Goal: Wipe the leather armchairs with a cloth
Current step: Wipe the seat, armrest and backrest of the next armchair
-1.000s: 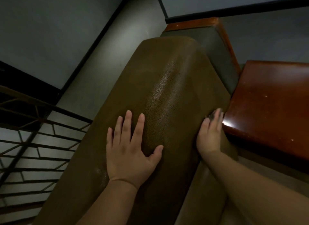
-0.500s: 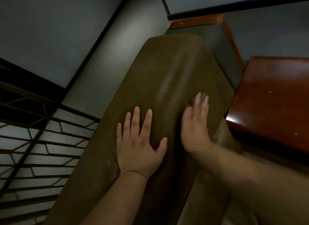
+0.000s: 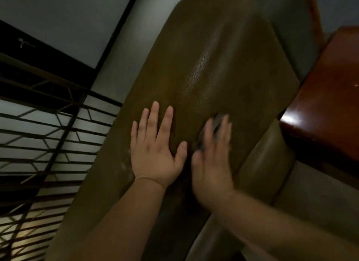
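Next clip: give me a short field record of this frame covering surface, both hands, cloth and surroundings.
surface: olive leather armchair, top of the backrest
left hand: flat on the leather, fingers spread
right hand: flat, motion-blurred, pressing a cloth to the leather
cloth: grey, only an edge visible past the fingertips
beside the chair: glossy reddish wooden table to the right
behind the chair: dark lattice screen to the left
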{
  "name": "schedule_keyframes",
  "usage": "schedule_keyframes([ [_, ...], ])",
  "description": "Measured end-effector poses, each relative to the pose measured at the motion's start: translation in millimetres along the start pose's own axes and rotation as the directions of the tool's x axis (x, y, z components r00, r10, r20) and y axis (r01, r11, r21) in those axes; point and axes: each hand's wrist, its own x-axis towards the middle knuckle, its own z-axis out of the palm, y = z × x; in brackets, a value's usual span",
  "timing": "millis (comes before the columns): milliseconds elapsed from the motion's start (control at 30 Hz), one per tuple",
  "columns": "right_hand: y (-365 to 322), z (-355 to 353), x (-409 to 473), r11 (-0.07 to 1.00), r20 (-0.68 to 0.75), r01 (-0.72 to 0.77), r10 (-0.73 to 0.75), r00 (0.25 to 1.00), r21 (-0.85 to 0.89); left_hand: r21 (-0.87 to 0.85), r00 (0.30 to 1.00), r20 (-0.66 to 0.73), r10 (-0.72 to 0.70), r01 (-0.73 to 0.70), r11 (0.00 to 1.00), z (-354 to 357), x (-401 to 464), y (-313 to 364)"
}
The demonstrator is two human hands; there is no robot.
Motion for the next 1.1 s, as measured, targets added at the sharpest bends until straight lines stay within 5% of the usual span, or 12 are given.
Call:
schedule_keyframes([
  [133, 8, 16, -79, 0.995, 0.437, 0.080, -0.044, 0.898, -0.066, -0.012, 1.000, -0.019, -0.025, 0.025, 1.000, 0, -2, 2],
  [200, 24, 11, -55, 0.986, 0.339, 0.100, -0.050, 0.939, -0.131, -0.016, 0.999, -0.021, -0.026, 0.026, 1.000, 0, -5, 3],
  [300, 28, -3, 19, 0.997, -0.008, 0.008, -0.008, 1.000, -0.081, -0.004, 0.999, -0.041, -0.023, 0.023, 1.000, 2, -2, 2],
  [400, 11, 2, 32, 0.997, -0.119, -0.069, 0.071, 0.990, 0.020, -0.019, 0.998, -0.052, -0.031, 0.030, 0.999, 3, 2, 3],
  [533, 14, 45, -69, 0.973, 0.081, 0.219, -0.213, 0.974, -0.067, -0.028, 0.997, -0.063, -0.046, 0.045, 0.999, 5, 2, 7],
  [600, 24, 48, -79, 0.954, 0.149, 0.263, -0.242, 0.959, -0.145, -0.028, 0.996, -0.057, -0.065, 0.063, 0.998, 4, 3, 6],
  [667, 24, 35, -50, 0.969, 0.110, 0.156, -0.136, 0.985, -0.192, -0.039, 0.997, -0.033, -0.071, 0.070, 0.997, 3, 2, 6],
  [800, -3, 20, 4, 0.987, -0.164, -0.154, 0.160, 0.973, 0.045, -0.112, 0.999, 0.007, -0.054, 0.054, 0.992, -12, 7, 10],
  [900, -18, 62, -64, 0.998, -0.114, 0.024, -0.030, 0.993, -0.054, -0.221, 0.995, 0.095, -0.036, 0.056, 0.974, -29, -29, -25],
  [1000, -13, 79, -147, 0.955, 0.279, 0.255, -0.206, 0.938, -0.153, -0.147, 0.985, 0.169, -0.022, 0.048, 0.988, -34, -115, -75],
  [1100, -11, 62, -115, 0.930, 0.196, 0.307, -0.269, 0.943, -0.200, -0.071, 0.993, 0.112, -0.046, 0.054, 0.996, -20, -148, -93],
])
